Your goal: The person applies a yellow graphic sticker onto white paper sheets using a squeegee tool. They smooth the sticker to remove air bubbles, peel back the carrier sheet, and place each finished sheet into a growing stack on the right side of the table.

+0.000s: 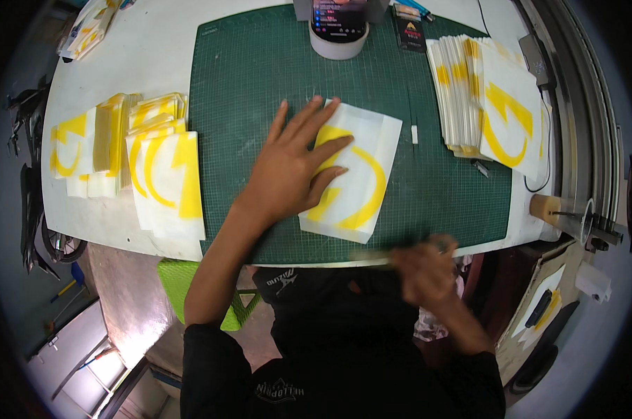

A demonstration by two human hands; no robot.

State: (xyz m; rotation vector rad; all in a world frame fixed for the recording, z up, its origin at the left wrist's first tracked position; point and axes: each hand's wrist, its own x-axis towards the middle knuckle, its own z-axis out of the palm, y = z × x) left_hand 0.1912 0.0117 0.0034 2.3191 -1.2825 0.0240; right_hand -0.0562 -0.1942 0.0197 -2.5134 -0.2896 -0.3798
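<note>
A flat white paper piece with a yellow printed curve (361, 185) lies slightly turned on the green cutting mat (260, 84); it looks folded, with a lighter band along its right side. My left hand (288, 164) rests on its left part, fingers spread and pressing flat. Beyond the mat's front edge, my right hand (427, 269) is blurred by motion. Its fingers look closed round a thin pale stick-like thing (368, 256) that points left, below the paper; its kind is too smeared to tell. The right hand is apart from the paper.
Stacks of similar white and yellow papers stand at the left (165, 174) and right (508, 119). A phone (339, 19) on a round white stand is at the back, beside a dark small box (410, 31). A small white piece (414, 134) lies on the mat. A clear cup (560, 213) sits at the right edge.
</note>
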